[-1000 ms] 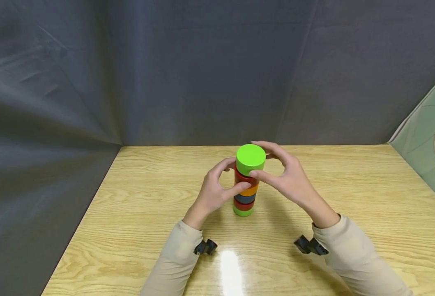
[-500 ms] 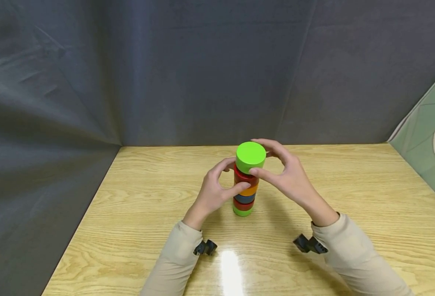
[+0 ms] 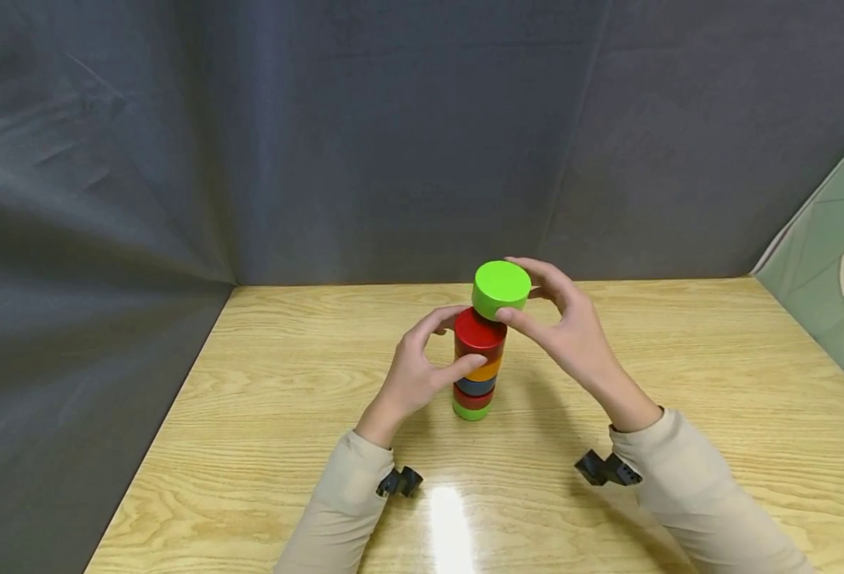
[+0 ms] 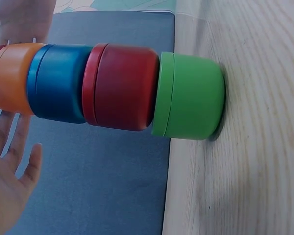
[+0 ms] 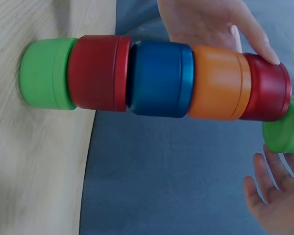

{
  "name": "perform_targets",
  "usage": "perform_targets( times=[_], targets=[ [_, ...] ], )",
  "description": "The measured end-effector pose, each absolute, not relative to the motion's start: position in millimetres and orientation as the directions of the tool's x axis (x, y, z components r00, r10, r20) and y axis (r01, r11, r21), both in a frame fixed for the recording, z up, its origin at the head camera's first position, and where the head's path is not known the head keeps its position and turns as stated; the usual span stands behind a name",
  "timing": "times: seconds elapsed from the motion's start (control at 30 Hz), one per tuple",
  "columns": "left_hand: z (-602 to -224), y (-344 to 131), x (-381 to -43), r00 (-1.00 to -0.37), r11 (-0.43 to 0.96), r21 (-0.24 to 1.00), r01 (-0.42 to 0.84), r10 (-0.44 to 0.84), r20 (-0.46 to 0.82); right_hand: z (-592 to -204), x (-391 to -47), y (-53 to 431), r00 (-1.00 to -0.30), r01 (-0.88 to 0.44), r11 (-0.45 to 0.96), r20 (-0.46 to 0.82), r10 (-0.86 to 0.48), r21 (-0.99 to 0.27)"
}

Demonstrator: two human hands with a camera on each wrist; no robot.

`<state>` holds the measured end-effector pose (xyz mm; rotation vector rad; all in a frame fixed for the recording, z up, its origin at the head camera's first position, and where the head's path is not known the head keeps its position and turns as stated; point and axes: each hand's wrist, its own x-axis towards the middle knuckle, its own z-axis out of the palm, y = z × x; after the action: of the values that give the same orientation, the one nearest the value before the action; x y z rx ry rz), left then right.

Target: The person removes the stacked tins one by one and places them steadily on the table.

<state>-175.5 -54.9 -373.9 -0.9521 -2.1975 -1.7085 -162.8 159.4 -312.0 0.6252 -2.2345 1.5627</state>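
A column of small lidded round tins stands upright on the table. From the bottom come a green tin [image 4: 193, 95], a red tin [image 5: 97, 72], a blue tin [image 5: 159, 78], an orange tin [image 5: 218, 82] and an upper red tin [image 3: 479, 329]. My left hand [image 3: 413, 373] holds the upper red tin, thumb in front and fingers behind. Just above and to the right of the column's top, my right hand [image 3: 574, 331] pinches another green tin [image 3: 500, 285] between thumb and fingers. It overlaps the red lid's edge in the head view.
The wooden table [image 3: 264, 414] reaches back to a dark grey curtain [image 3: 422, 143], which also hangs along the left side. A green patterned cloth [image 3: 841, 263] borders the right. Small black cameras [image 3: 400, 481] sit at both wrists.
The right hand has lifted the green tin up and to the right, off the column's centre, baring the red lid beneath. The left hand has stayed in place.
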Motion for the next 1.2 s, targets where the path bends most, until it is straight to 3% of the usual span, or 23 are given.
perform_targets(
  times=[0.47, 0.8, 1.2],
  targets=[
    [-376.8, -54.5, -175.0, -0.786, 0.122, 0.807, 0.578, 0.351, 0.509, -323.8, -185.8, 175.5, -0.868, -0.494, 0.289, 0.483, -0.114, -0.82],
    [-376.2, -55.0, -175.6, -0.791, 0.131, 0.811, 0.57, 0.355, 0.499, -331.8, -196.0, 178.3, -0.902, -0.429, 0.401, 0.407, -0.144, -0.809],
    [-373.7, -54.0, -176.5, -0.79, 0.127, 0.813, 0.568, 0.363, 0.495, -344.0, -209.6, 181.9, -0.953, -0.303, 0.4, 0.263, -0.154, -0.865]
  ],
)
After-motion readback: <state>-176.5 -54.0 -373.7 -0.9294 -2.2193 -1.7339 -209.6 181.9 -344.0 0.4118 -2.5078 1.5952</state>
